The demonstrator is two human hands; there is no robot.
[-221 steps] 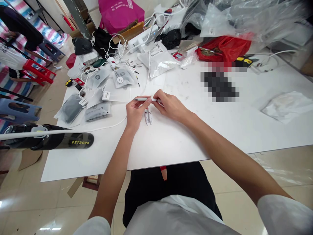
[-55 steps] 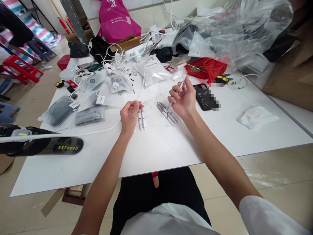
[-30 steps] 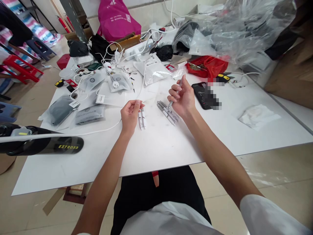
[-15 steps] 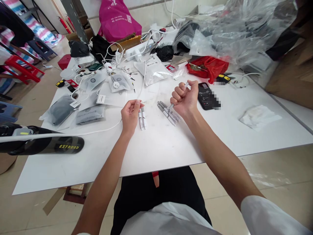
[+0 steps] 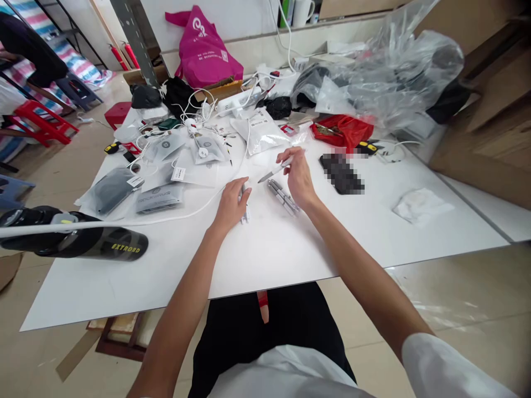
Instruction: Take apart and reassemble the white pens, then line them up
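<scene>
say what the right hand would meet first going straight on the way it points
Probably the white bag, ahead of the right hand along its forearm's line; depth is unclear, so it might pass over.

Pens (image 5: 245,218) partly behind left hand (image 5: 232,203)

Head-worn view, forward and down

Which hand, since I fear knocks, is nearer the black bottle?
Left: the left hand is right of the black bottle; the right hand, holding a pen, is farther right.
</scene>
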